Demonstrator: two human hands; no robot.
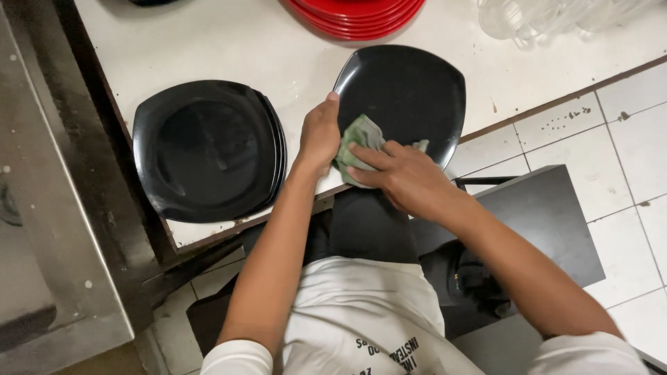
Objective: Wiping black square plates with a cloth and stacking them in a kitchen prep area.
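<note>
At the frame's centre the left hand (318, 135) grips the rim of a stiff, probably slippery and breakable black plate (410, 94), while the right hand's (403, 177) flat fingers press a soft green cloth (358, 139) against it.

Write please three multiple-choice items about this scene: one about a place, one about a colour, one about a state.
1. Where is the stack of black square plates?
A. on the floor
B. on the white counter, left of the hands
C. on the dark stool

2. What colour is the crumpled cloth?
A. green
B. red
C. blue

3. How is the single black square plate held?
A. lying flat, untouched
B. hidden under the red round plates
C. gripped at its edge by the left hand

Answers: 1 B, the stack rests on the counter. 2 A, the cloth under the right hand is green. 3 C, the left hand's fingers grip the plate's edge.
</note>
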